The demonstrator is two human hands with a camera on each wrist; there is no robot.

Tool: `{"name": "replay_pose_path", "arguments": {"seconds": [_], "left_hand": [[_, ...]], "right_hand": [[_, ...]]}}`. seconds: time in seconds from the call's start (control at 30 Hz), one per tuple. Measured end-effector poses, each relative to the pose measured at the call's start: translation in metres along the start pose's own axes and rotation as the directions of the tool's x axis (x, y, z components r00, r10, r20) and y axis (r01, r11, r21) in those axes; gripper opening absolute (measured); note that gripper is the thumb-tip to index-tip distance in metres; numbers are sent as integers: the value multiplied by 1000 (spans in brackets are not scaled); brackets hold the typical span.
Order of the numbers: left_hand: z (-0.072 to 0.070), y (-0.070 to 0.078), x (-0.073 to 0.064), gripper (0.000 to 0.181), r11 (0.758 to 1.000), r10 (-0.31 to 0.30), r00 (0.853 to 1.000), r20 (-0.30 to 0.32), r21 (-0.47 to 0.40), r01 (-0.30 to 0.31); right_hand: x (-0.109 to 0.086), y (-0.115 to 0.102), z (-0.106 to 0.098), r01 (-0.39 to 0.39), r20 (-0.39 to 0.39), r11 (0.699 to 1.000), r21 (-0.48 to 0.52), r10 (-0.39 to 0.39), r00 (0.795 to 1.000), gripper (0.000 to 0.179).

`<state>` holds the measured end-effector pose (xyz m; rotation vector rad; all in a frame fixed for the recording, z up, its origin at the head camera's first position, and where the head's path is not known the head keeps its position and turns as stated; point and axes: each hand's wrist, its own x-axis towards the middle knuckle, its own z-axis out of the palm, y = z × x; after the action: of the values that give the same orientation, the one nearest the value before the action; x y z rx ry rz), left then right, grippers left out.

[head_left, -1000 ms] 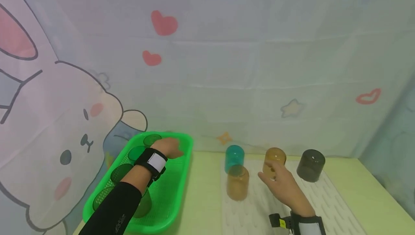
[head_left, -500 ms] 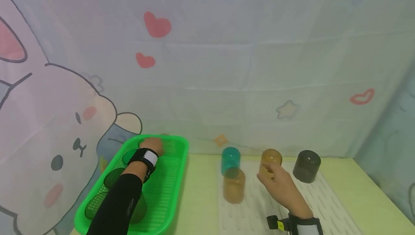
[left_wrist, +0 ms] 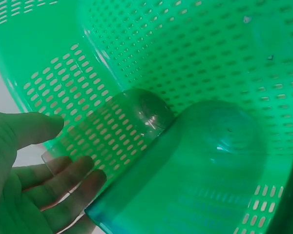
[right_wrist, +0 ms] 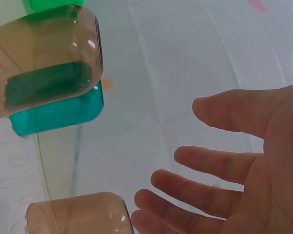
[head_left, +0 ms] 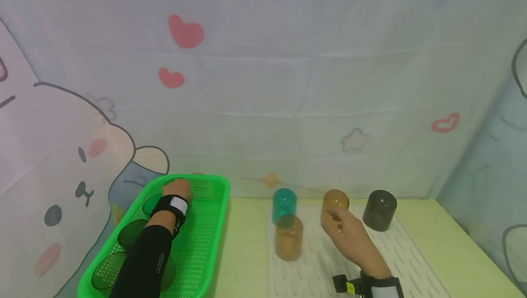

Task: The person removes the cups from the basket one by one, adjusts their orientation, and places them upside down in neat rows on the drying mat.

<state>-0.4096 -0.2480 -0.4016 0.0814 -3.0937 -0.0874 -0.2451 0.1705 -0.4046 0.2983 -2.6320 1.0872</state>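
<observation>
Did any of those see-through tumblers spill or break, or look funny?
Nothing looks spilled or broken. Some tumblers in the green basket lean over, while four upside-down tumblers stand on the white mat. That may look funny, but nothing seems out of place.

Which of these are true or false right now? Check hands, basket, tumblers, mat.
1. The left hand reaches into the green basket. True.
2. Nothing is in that basket. False: several basket tumblers lie in it.
3. Four upside-down tumblers stand on the white mat. True.
4. The rightmost one on the mat is amber. False: it is the dark grey tumbler.
5. The right hand grips nothing. True.
6. The one nearest the right hand is teal. False: it is the back amber tumbler.
</observation>
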Motion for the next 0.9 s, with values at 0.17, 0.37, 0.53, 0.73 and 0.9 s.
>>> {"name": "replay_pose_path", "arguments": {"seconds": [0.17, 0.37, 0.53, 0.73, 0.9], "left_hand": [[-2, 1, -2, 16, 1000, 8, 1000, -9, 6, -8], [0, 2, -5, 17, 1000, 5, 1000, -12, 1, -5], [-2, 1, -12, 14, 1000, 18, 1000, 7, -12, -18], [-11, 5, -20, 20, 997, 52, 999, -1, -48, -52], [-23, 15, -32, 34, 994, 62, 998, -20, -85, -63]], "right_hand": [[1, -1, 0, 17, 0, 1000, 7, -17, 1000, 45], [3, -1, 1, 1, 12, 1000, 16, -2, 1000, 50], [5, -1, 3, 12, 25, 1000, 16, -13, 1000, 49], [12, -3, 5, 31, 32, 1000, -3, -31, 999, 48], [17, -5, 5, 23, 49, 1000, -5, -23, 999, 50]]}}
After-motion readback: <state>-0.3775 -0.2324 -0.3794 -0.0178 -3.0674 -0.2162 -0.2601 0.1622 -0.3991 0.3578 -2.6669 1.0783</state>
